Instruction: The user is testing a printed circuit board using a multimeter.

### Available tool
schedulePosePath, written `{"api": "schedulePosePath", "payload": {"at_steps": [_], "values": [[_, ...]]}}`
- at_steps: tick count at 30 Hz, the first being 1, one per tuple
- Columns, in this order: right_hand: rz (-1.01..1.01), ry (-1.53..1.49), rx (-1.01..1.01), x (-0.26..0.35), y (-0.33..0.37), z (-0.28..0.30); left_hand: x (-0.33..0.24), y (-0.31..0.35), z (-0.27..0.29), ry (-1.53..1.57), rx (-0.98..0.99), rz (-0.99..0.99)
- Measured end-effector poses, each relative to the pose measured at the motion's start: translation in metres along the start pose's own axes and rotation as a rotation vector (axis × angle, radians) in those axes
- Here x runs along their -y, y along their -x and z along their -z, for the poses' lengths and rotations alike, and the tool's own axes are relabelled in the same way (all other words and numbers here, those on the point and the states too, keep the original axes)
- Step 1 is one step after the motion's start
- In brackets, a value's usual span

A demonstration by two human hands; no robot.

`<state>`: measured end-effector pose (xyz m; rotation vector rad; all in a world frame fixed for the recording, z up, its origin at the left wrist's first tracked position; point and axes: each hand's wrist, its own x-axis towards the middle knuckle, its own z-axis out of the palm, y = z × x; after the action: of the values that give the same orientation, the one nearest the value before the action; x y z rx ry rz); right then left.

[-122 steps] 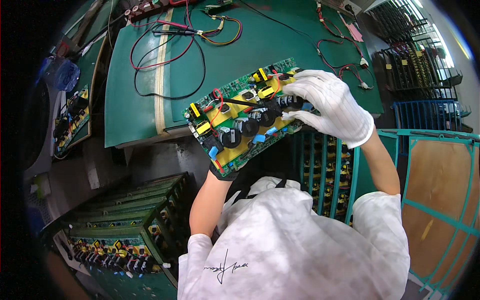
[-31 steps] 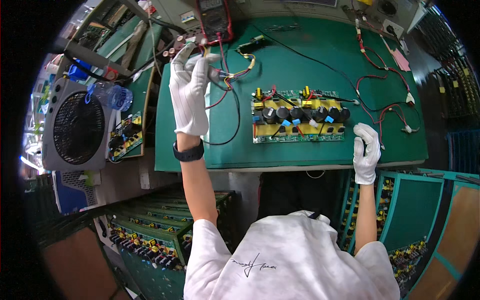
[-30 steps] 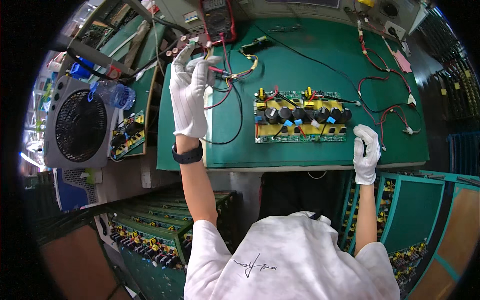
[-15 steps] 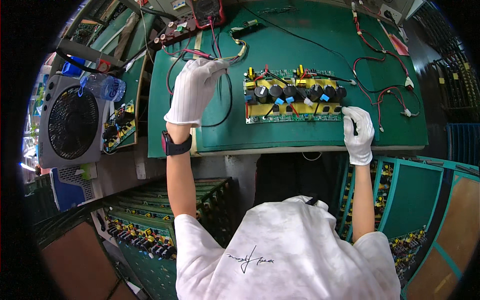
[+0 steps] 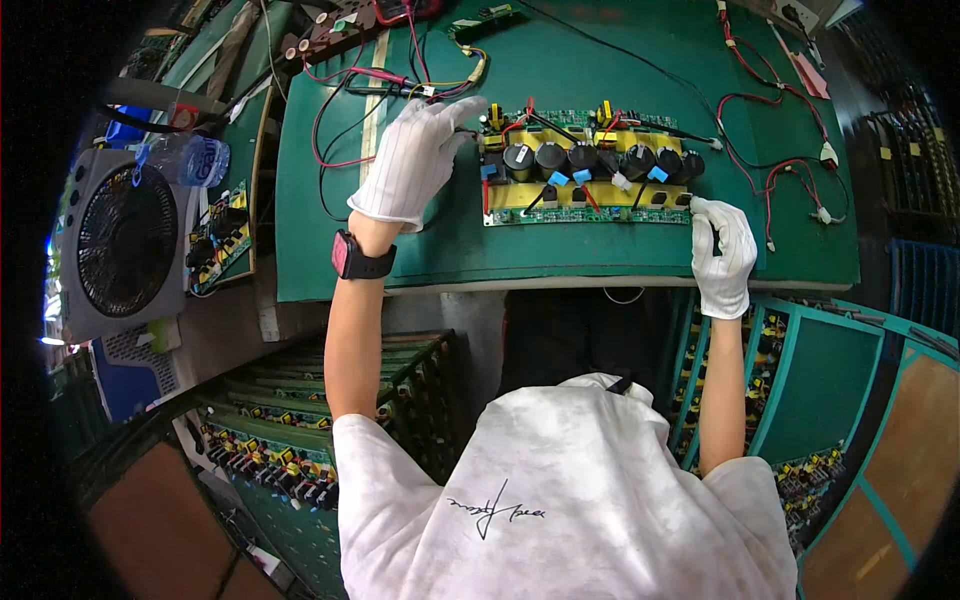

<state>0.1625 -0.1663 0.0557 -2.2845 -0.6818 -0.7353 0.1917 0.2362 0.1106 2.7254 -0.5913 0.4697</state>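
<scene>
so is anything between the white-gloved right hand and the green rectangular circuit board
Nothing visible: the right hand is at the lower right corner of the circuit board; a thin red wire lies farther right.

Circuit board [image 5: 600, 190] on table [image 5: 560, 255], fan [image 5: 128, 245] left

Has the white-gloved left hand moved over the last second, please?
Yes: the white-gloved left hand has moved right, relative to the long pale tape strip.

l hand [image 5: 412, 160] palm: hidden | red meter [image 5: 408, 11]: cut @ top edge | white shirt [image 5: 600, 480]: cut @ btm
</scene>
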Motion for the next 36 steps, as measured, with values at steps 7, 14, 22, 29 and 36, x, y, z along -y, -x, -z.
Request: {"api": "schedulePosePath", "payload": {"at_steps": [7, 14, 22, 29, 36], "values": [[-0.106, -0.071, -0.001, 0.005, -0.007, 0.004, 0.017, -0.001, 0.009, 0.068, -0.138, 0.184], [0.243, -0.264, 0.213, 0.080, -0.141, -0.018, 0.042, 0.001, -0.010, 1.015, -0.484, 0.555], [0.505, -0.046, 0.884, 0.101, -0.227, -0.156, 0.058, 0.015, -0.020, 1.254, -0.488, 0.678], [0.530, 0.203, 1.361, 0.125, -0.254, -0.177, 0.046, 0.010, -0.006, 1.206, -0.470, 0.762], [0.614, 0.233, 1.426, 0.143, -0.261, -0.182, 0.045, 0.009, -0.005, 1.130, -0.476, 0.636]]}}
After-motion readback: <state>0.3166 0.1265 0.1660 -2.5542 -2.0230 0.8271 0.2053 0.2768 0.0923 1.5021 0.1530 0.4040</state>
